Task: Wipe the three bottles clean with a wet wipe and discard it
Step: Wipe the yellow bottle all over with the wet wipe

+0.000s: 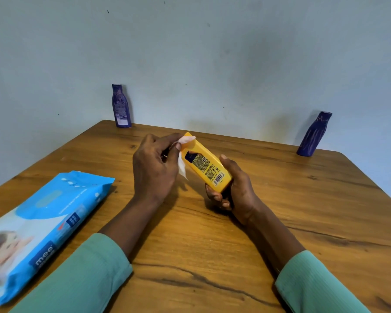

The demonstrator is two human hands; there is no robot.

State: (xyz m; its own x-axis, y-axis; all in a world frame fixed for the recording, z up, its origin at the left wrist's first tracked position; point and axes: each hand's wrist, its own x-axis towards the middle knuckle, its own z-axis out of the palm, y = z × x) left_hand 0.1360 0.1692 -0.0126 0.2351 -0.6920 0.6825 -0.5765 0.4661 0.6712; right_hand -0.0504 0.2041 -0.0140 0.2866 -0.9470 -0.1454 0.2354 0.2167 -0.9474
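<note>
Head: left grip, seemingly, round wipe

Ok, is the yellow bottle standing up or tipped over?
Tipped: the right hand holds the bottle slanted above the table.

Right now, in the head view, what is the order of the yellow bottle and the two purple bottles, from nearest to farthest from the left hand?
1. The yellow bottle, just right of the left hand, touched by its wet wipe.
2. The left purple bottle, at the far left corner of the table.
3. The right purple bottle, at the far right edge.
</note>
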